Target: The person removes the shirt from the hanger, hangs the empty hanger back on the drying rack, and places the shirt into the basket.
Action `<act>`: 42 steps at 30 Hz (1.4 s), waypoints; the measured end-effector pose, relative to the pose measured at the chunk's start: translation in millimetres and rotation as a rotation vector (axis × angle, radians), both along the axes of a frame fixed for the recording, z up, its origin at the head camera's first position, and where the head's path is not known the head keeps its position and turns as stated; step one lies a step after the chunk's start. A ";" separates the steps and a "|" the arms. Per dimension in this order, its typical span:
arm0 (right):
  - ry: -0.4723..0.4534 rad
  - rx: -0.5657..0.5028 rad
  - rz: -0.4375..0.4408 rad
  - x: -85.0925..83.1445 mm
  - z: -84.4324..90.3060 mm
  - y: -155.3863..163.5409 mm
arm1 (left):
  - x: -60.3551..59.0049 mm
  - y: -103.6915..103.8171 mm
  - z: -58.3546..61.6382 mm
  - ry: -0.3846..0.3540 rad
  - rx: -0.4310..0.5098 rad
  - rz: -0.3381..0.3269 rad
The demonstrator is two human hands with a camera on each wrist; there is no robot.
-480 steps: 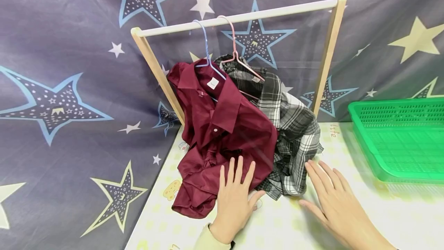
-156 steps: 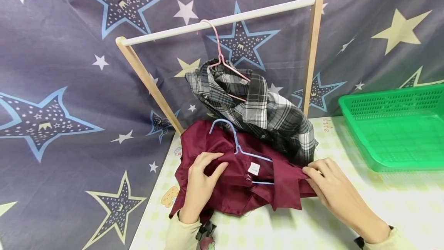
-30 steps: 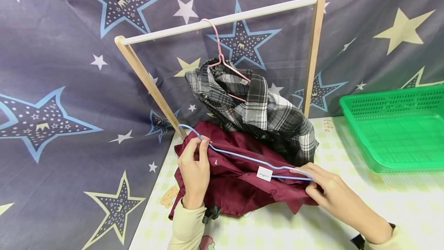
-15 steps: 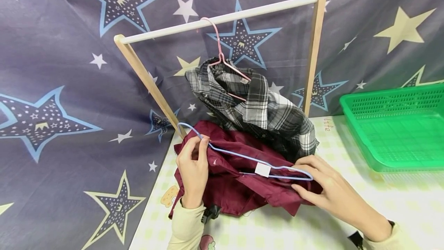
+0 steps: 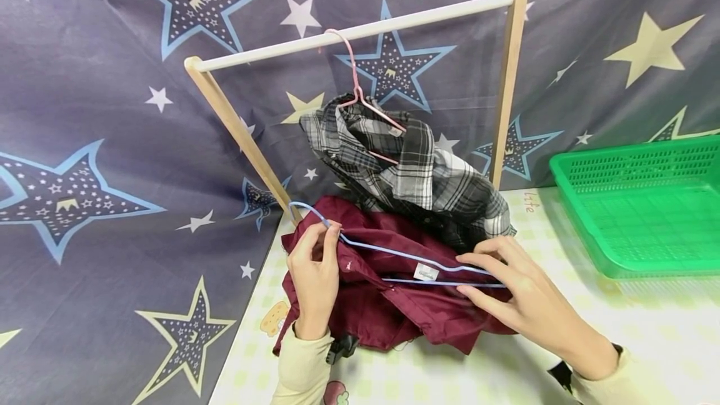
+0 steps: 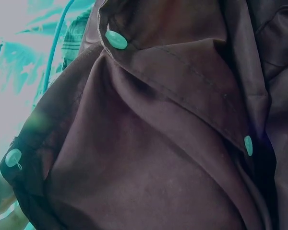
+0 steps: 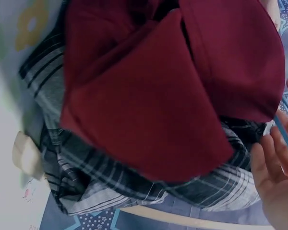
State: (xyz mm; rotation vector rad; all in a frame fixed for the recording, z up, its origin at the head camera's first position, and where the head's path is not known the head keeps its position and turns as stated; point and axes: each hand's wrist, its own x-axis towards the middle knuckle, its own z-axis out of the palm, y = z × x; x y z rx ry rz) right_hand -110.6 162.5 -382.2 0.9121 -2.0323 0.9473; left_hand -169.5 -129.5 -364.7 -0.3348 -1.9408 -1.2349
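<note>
A maroon shirt (image 5: 394, 311) lies bunched on the table with a thin blue hanger (image 5: 394, 252) across its collar. My left hand (image 5: 315, 261) pinches the hanger's neck just below the hook, at the shirt's left edge. My right hand (image 5: 506, 286) lies at the hanger's right end with nearly straight, spread fingers that touch the wire and the cloth. The right wrist view shows the maroon shirt (image 7: 173, 96) folded over plaid cloth (image 7: 134, 182), and my open palm (image 7: 276, 182). In the left wrist view, maroon fabric and pale buttons (image 6: 116, 39) fill the frame.
A plaid shirt (image 5: 427, 186) hangs on a pink hanger (image 5: 360, 89) from the white rail (image 5: 394, 20) of a wooden rack, just behind the maroon one. A green plastic basket (image 5: 647, 205) sits at the right. Star-print cloth covers the background. The pale table (image 5: 506, 374) extends towards me.
My right hand has slid a little up and left along the hanger's end, and its fingers have straightened and spread. The left hand still pinches the hanger's neck in the same spot.
</note>
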 end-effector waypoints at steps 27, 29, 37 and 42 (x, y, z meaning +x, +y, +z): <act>0.095 0.133 0.012 -6.0 -3.1 -10.9 | 17.3 6.4 16.4 -0.092 -0.003 -0.141; 0.077 0.126 0.018 -5.9 -4.1 -9.3 | 18.1 4.7 16.1 -0.106 -0.026 -0.175; -0.047 0.131 0.006 -3.0 -5.5 0.2 | 2.6 -10.8 -9.2 -0.104 -0.083 -0.223; -0.038 0.117 0.005 -1.7 -2.9 6.1 | -0.7 -15.7 -15.4 -0.104 -0.134 -0.232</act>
